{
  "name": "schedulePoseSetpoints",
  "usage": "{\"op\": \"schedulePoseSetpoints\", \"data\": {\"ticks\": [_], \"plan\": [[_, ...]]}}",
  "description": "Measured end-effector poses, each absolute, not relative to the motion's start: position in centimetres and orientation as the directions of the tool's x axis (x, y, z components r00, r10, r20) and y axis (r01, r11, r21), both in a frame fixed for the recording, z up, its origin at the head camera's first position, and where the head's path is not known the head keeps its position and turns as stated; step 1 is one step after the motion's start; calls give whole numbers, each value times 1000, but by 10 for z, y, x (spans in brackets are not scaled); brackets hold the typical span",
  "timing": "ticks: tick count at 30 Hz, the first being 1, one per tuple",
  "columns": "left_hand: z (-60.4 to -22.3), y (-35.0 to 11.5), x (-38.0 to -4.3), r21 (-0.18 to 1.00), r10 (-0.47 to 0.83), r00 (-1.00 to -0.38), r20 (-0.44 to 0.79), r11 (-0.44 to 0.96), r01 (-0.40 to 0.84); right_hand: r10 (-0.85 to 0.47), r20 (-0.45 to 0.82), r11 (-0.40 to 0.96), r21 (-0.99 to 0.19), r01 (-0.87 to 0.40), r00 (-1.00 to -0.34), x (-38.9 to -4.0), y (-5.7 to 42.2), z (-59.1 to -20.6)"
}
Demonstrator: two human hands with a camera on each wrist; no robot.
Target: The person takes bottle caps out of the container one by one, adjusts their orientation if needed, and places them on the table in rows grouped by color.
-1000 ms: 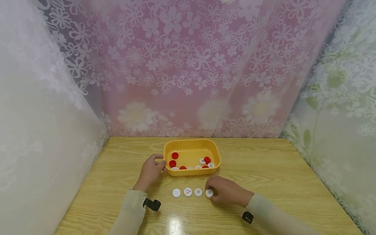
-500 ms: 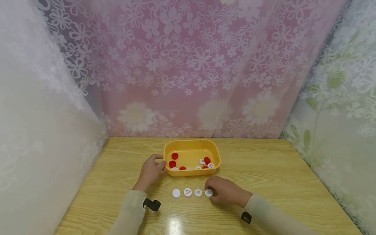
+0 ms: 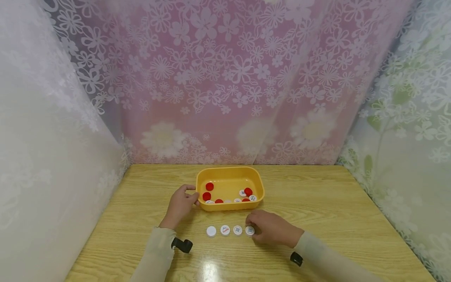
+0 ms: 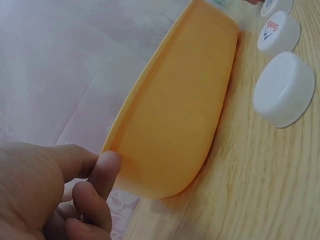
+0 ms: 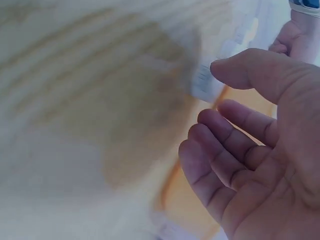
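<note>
My left hand (image 3: 180, 206) pinches the left rim of a yellow plastic basin (image 3: 230, 207); in the left wrist view, its thumb and fingers meet at the edge of the basin wall (image 4: 175, 100). In front of the basin, white bottle caps form a row: a plain cap (image 3: 211, 231), one with red and blue print (image 3: 225, 230), and one with a grey square mark (image 3: 237, 230). At the row's right end, my right hand (image 3: 276, 228) holds another marked cap (image 3: 249, 230) between thumb and index finger. The right wrist view is blurred around that cap (image 5: 204, 84).
Inside the basin lie several red caps (image 3: 209, 186) and white caps (image 3: 252, 198), mostly along its near side. All stands on a wooden table (image 3: 310, 196). Floral curtains (image 3: 225, 78) hang behind the table and along both sides.
My right hand and the cap it holds have shifted very slightly left, toward the neighbouring cap in the row. The left hand and the basin have stayed in place.
</note>
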State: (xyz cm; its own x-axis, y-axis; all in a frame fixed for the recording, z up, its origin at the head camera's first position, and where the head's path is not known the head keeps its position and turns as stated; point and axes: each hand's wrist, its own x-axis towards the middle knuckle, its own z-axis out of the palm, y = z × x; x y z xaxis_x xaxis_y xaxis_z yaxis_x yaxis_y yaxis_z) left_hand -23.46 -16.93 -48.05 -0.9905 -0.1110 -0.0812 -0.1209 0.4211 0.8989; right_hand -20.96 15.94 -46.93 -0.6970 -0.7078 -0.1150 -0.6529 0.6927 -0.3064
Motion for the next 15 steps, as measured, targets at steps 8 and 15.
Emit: {"op": "schedulePoseSetpoints", "data": {"ticks": [8,15], "plan": [[-478,-169,-233,898,-114,-990,-81,422,-122,-734,63,653,-210,-728,-677,-216,160,-417],[-481,-170,-235,901,-118,-988,-95,413,-136,-695,132,686,-172,-707,-707,-241,155,-366]]}}
